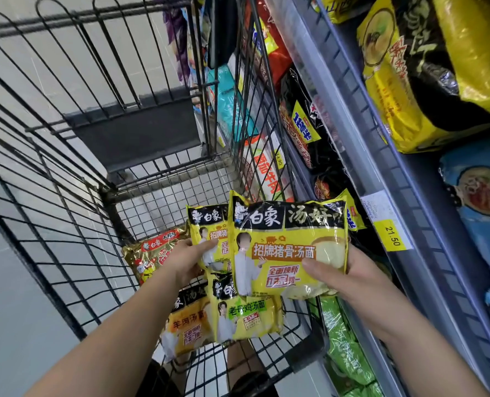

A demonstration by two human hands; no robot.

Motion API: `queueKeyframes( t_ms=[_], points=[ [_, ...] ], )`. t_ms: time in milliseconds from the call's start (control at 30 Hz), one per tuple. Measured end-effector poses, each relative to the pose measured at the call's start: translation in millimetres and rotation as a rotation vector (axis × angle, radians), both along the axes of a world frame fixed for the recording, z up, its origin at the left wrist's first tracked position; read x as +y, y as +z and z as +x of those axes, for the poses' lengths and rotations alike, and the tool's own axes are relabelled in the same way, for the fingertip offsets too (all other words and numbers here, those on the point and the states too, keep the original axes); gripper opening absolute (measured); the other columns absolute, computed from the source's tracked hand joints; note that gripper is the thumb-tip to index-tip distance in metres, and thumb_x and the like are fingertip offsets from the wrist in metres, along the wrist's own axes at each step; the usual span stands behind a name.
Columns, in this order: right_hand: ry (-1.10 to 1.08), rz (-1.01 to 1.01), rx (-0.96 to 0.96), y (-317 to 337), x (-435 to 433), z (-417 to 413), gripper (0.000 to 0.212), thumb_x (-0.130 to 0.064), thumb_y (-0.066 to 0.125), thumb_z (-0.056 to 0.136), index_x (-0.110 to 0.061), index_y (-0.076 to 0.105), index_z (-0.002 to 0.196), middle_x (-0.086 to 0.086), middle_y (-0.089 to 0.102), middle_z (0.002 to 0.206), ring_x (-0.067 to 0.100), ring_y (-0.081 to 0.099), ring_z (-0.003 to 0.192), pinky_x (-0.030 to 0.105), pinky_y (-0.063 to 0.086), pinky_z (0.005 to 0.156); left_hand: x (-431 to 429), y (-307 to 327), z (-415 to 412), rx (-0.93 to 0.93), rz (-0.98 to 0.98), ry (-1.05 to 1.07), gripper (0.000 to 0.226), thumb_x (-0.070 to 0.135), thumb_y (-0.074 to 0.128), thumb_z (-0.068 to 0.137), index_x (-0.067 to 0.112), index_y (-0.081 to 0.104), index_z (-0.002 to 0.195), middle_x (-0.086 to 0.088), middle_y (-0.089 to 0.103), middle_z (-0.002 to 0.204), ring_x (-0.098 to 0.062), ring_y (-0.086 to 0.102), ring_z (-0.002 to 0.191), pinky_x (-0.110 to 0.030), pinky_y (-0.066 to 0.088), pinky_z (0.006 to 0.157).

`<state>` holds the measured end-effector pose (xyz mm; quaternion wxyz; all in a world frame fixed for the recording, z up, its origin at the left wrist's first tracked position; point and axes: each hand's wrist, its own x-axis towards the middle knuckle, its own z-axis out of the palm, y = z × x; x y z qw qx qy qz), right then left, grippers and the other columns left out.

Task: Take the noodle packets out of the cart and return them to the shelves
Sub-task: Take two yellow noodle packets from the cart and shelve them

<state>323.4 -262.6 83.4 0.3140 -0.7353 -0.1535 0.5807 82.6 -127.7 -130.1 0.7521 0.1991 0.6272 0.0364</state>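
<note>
Right hand [334, 277] clamps yellow packet [289, 245] above cart [134, 133], left hand [185, 262] pinches second packet [209, 239] – shelve right one first, flat (match the yellow stock [404, 90] beside cart).

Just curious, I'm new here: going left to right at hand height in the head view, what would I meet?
Gold-red packet → left hand → small yellow packet → large yellow packet → right hand → yellow price tag → blue packet.

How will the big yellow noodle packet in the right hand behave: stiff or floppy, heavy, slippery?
Probably light: the right hand holds the yellow noodle packet by its lower corner. Its glossy film shows glare, so likely slippery. It looks flat, unbent: probably fairly stiff.
</note>
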Motion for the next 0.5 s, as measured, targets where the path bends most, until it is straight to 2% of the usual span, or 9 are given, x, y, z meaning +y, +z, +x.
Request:
queueKeyframes(
  t_ms=[33,67,133,200,233,300,400,467,500],
  points=[
    [-0.001,0.011,0.003,-0.6,0.3,0.6,0.051,-0.041,0.086,0.077,-0.025,0.070,0.123,0.000,0.078,0.119,0.021,0.073,0.113,0.052,0.046,0.110,1.0,-0.9,-2.7,-0.012,-0.001,0.014,0.099,0.031,0.096,0.062,0.001,0.043,0.140,-0.023,0.070,0.122,-0.036,0.074,0.088,-0.052,0.063,0.082],
    [-0.004,0.024,0.004,-0.5,0.6,1.3,0.050,-0.040,0.085,0.078,-0.026,0.070,0.123,0.000,0.078,0.119,0.021,0.073,0.114,0.053,0.046,0.111,2.1,3.6,-6.0,-0.016,0.005,0.021,0.096,0.030,0.095,0.064,0.003,0.045,0.142,-0.021,0.072,0.119,-0.036,0.073,0.093,-0.055,0.060,0.090],
    [-0.016,0.033,0.001,2.4,1.4,2.4,0.050,-0.039,0.082,0.076,-0.027,0.070,0.123,-0.002,0.078,0.118,0.020,0.073,0.113,0.051,0.046,0.111,4.0,13.9,-13.4,-0.011,0.019,0.021,0.095,0.036,0.098,0.055,0.008,0.054,0.134,-0.018,0.074,0.117,-0.037,0.069,0.101,-0.055,0.056,0.098],
    [-0.017,0.040,-0.007,8.6,2.8,2.8,0.050,-0.038,0.081,0.076,-0.025,0.069,0.123,-0.002,0.078,0.116,0.019,0.074,0.111,0.051,0.046,0.111,9.4,32.6,-21.2,-0.030,0.051,0.014,0.076,0.035,0.095,0.060,0.010,0.060,0.122,-0.020,0.072,0.119,-0.036,0.067,0.094,-0.046,0.060,0.082],
    [-0.018,0.045,-0.013,11.2,3.4,2.9,0.049,-0.036,0.080,0.077,-0.025,0.069,0.123,-0.002,0.079,0.116,0.018,0.074,0.110,0.050,0.046,0.111,12.3,41.3,-24.8,-0.040,0.054,0.023,0.067,0.030,0.092,0.066,0.009,0.060,0.120,-0.020,0.072,0.120,-0.038,0.068,0.094,-0.045,0.060,0.080],
    [-0.014,0.059,-0.018,21.4,5.6,1.1,0.049,-0.037,0.081,0.077,-0.025,0.068,0.124,-0.003,0.079,0.115,0.018,0.074,0.109,0.049,0.047,0.111,21.7,66.8,-33.5,-0.047,0.067,0.036,0.069,0.026,0.089,0.069,0.006,0.057,0.126,-0.020,0.073,0.118,-0.041,0.072,0.101,-0.051,0.060,0.088],
    [-0.026,0.109,-0.004,43.2,10.9,-4.1,0.067,-0.052,0.089,0.064,-0.022,0.068,0.121,-0.003,0.080,0.110,0.014,0.076,0.103,0.041,0.050,0.103,36.4,119.7,-47.0,-0.069,0.160,0.025,0.056,0.023,0.082,0.078,0.002,0.059,0.125,-0.019,0.075,0.114,-0.030,0.074,0.088,-0.037,0.061,0.066],
    [-0.029,0.137,-0.001,59.4,15.0,-7.5,0.080,-0.060,0.092,0.053,-0.020,0.069,0.118,-0.001,0.080,0.107,0.016,0.076,0.101,0.040,0.052,0.099,43.3,159.6,-57.1,-0.083,0.214,0.022,0.047,0.022,0.078,0.083,0.002,0.060,0.122,-0.020,0.075,0.115,-0.029,0.073,0.085,-0.035,0.060,0.062],
    [-0.037,0.147,0.002,68.2,16.7,-9.6,0.077,-0.057,0.091,0.055,-0.019,0.068,0.118,0.000,0.080,0.107,0.018,0.075,0.103,0.040,0.052,0.100,46.0,181.3,-62.0,-0.096,0.241,0.021,0.043,0.021,0.075,0.086,0.002,0.060,0.122,-0.020,0.075,0.114,-0.030,0.074,0.084,-0.035,0.061,0.061]
  ],
)
